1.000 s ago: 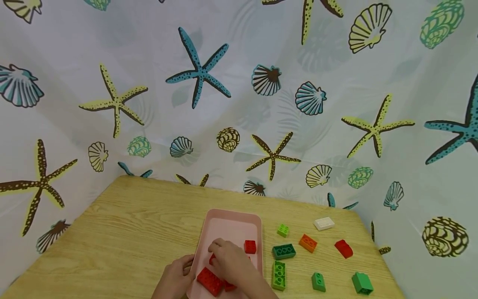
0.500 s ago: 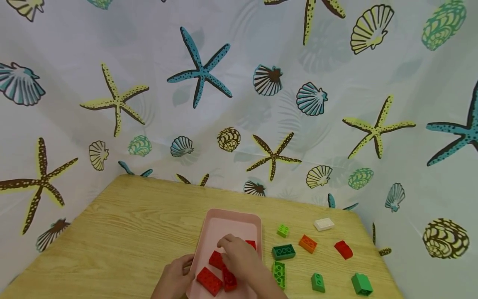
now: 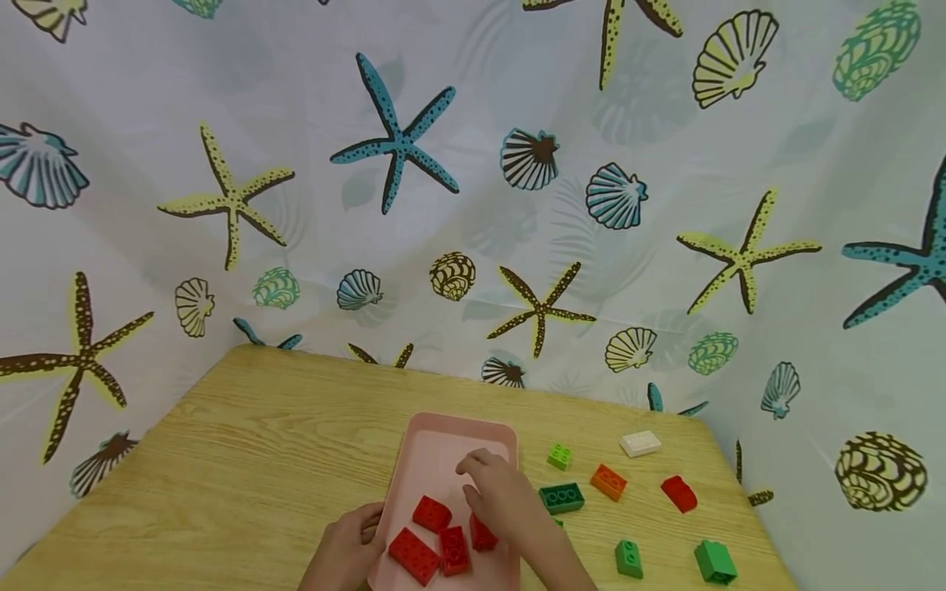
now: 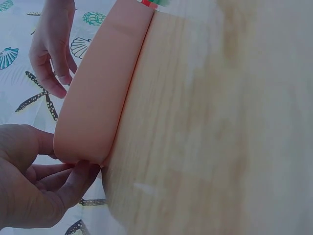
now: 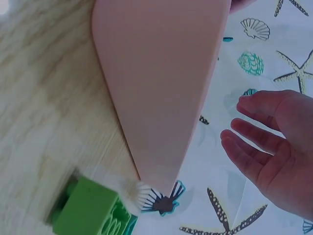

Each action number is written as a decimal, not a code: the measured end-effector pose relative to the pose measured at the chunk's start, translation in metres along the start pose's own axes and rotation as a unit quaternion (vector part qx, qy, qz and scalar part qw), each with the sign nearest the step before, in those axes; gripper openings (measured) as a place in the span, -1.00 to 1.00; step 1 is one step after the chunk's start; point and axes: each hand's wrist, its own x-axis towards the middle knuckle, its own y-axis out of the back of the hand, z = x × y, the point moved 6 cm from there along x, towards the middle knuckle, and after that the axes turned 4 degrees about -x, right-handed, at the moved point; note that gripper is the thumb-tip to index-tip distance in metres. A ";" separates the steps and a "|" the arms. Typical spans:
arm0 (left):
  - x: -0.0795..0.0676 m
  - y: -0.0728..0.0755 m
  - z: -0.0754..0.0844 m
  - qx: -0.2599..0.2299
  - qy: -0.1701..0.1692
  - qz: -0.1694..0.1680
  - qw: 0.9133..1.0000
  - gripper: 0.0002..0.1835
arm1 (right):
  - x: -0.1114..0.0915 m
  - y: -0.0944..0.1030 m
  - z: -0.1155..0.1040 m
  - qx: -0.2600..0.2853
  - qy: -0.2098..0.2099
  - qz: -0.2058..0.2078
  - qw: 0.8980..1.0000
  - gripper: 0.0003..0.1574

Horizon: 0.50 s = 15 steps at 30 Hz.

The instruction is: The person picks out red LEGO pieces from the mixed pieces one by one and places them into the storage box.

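A pink tray (image 3: 424,447) stands on the wooden table with several red toy building bricks inside. My left hand (image 3: 343,546) grips its near left edge, thumb and fingers on either side of the wall (image 4: 93,98) in the left wrist view. Over the tray's right side hovers my right hand (image 5: 283,152), fingers loosely bent with nothing between them. Below it lie a long red brick (image 3: 414,556), one with a curved end (image 3: 432,513), and a red brick (image 3: 454,550) with its hollow side up. Another red brick (image 3: 483,535) is partly hidden by my right hand.
Right of the tray lie a lime brick (image 3: 559,456), a dark green brick (image 3: 562,497), an orange brick (image 3: 609,482), a white brick (image 3: 640,443), a red curved brick (image 3: 679,493) and two green ones, one larger (image 3: 715,561). A patterned curtain (image 3: 473,205) surrounds the table (image 3: 281,443).
My right hand has drawn up and right, away from the red bricks in the tray, which now show more fully. It now covers the brick on the right side. My left hand stays put.
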 end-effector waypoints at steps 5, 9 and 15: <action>-0.001 0.000 0.000 -0.001 0.005 -0.001 1.000 -0.55 | -0.005 0.007 0.017 0.018 -0.030 0.002 0.999 -0.75; 0.000 0.001 0.000 0.000 0.007 0.001 1.000 -0.55 | -0.007 0.011 0.029 0.025 -0.054 0.002 0.998 -0.72; -0.001 0.001 0.003 0.000 0.001 0.003 1.000 -0.55 | -0.011 0.014 0.043 0.035 -0.078 -0.012 0.996 -0.74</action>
